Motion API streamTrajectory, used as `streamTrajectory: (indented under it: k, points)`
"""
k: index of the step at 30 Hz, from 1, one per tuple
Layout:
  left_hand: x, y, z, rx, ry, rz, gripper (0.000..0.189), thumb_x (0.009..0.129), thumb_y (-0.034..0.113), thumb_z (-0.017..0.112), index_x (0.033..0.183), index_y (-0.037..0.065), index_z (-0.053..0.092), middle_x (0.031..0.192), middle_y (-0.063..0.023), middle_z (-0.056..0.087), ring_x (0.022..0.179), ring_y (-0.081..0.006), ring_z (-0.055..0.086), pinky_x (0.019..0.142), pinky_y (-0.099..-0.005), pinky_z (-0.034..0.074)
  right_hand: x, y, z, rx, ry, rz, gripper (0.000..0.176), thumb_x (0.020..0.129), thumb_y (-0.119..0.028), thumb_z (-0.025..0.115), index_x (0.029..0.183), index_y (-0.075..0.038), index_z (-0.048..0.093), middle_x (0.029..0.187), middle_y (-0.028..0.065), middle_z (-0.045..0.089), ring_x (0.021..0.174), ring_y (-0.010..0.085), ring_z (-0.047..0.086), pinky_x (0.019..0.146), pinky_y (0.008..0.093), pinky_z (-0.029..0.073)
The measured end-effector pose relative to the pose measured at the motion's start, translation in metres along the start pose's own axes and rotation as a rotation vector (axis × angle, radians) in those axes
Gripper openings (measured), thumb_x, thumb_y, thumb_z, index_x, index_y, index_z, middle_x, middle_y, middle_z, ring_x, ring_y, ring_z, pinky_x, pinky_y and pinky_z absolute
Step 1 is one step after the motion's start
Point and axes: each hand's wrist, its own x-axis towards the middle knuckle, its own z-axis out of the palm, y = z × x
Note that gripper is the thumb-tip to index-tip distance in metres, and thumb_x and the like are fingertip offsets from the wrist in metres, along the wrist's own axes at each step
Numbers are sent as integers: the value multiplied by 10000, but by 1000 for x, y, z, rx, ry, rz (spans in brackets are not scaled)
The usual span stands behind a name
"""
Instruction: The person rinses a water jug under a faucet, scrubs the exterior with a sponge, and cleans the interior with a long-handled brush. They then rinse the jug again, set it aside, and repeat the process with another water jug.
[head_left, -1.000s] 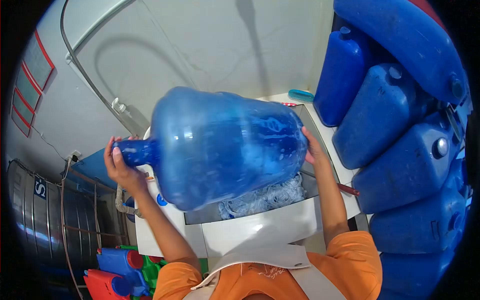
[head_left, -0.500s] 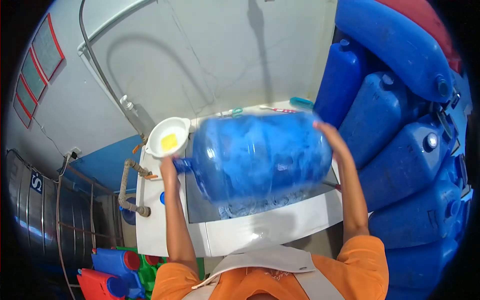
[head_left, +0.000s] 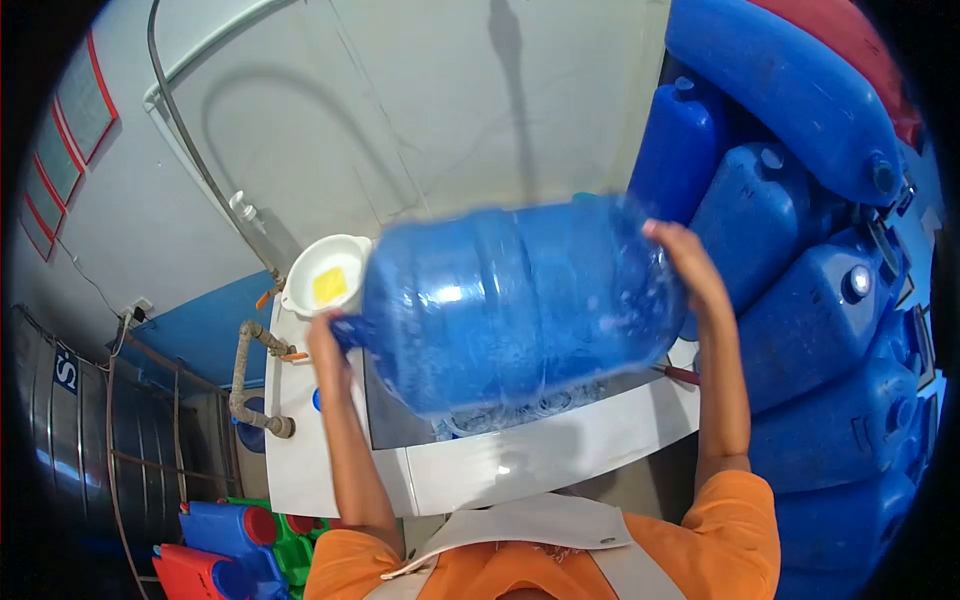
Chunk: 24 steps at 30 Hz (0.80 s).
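Note:
A large blue water jug (head_left: pixel 520 305) lies sideways in the air over the sink (head_left: pixel 395 425), slightly blurred by motion. Its neck, at the left end, is gripped by my left hand (head_left: pixel 326 338). My right hand (head_left: pixel 688 262) presses against the jug's base at the right end, thumb and fingers curved around its edge. Beneath the jug, several clear round items (head_left: pixel 550 402) show in the sink, partly hidden. Beside my left hand stands a white bowl (head_left: pixel 352 250) holding a yellow sponge (head_left: pixel 329 285).
Blue jerrycans (head_left: pixel 805 315) are stacked along the right side. A pump bottle (head_left: pixel 262 228) stands behind the bowl. Pipes with a valve (head_left: pixel 245 375) run along the counter's left edge. A red-handled tool (head_left: pixel 682 375) rests at the sink's right. Coloured containers (head_left: pixel 230 535) sit lower left.
The jug has turned a little about its length and shifted slightly, its right end rising. Both hands have moved with it and keep their hold.

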Motion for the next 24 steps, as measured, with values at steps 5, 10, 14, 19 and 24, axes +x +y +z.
streamTrajectory:
  k: [5, 10, 14, 19, 24]
  points:
    - [32, -53, -6, -5, 44, 3, 209, 854, 244, 480, 833, 80, 607, 719, -32, 565, 623, -129, 552, 531, -273, 442, 7, -17, 12, -37, 14, -130, 721, 745, -471, 633, 1144, 117, 509, 980, 246, 598, 949, 290, 600, 823, 321, 466]
    - [11, -67, -26, 20, 19, -116, 213, 864, 221, 456, 816, 63, 591, 722, -42, 573, 647, -133, 584, 557, -255, 465, 7, 1, 10, -229, 51, 26, 582, 756, -454, 634, 1019, 62, 577, 934, 152, 624, 924, 223, 593, 814, 308, 450]
    - [20, 14, 32, -193, -50, 106, 200, 881, 230, 462, 841, 77, 585, 746, -35, 579, 656, -118, 579, 549, -245, 454, -29, -89, -8, 132, 28, -271, 592, 750, -462, 639, 1019, 62, 580, 894, 131, 630, 867, 219, 600, 778, 319, 475]
    - [33, -168, -19, -111, -47, -491, 246, 899, 268, 455, 911, 61, 587, 870, -76, 623, 783, -163, 621, 619, -290, 519, 21, 14, 23, -558, 60, 73, 717, 780, -478, 592, 1173, 118, 525, 1109, 255, 592, 1085, 339, 556, 940, 352, 408]
    - [83, -253, 2, -357, -524, -263, 414, 945, 290, 418, 1196, -27, 507, 1092, -180, 597, 951, -288, 607, 836, -422, 515, -24, -60, 45, -739, 87, -214, 798, 844, -656, 392, 1102, 74, 588, 1024, 251, 635, 1034, 351, 594, 927, 375, 415]
